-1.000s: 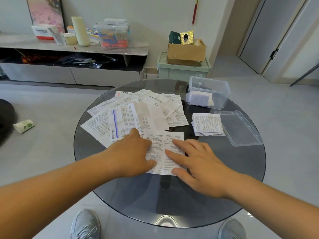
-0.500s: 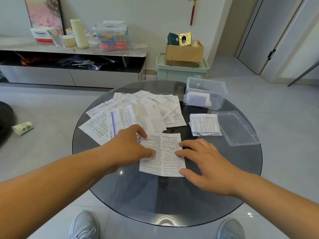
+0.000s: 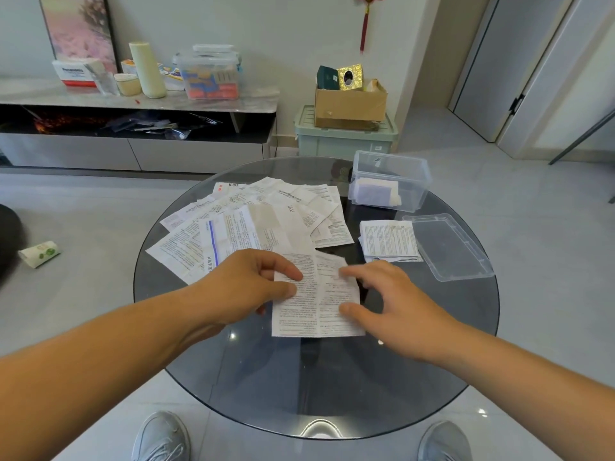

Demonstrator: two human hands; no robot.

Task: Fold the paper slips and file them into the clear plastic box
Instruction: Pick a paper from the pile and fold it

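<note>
Slip (image 3: 316, 294): near-centre of table (image 3: 332, 387) | left hand (image 3: 246, 284) pinches its left edge | right hand (image 3: 392, 301) spread, thumb and forefinger resting on right side | risk: uneven pull skews crease or tears paper | box (image 3: 421, 184) far right, open.

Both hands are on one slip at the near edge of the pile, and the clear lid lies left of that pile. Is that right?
No: the head view shows the lid lying right of the pile, beside a small stack. The left hand and right hand are indeed on one slip.
</note>
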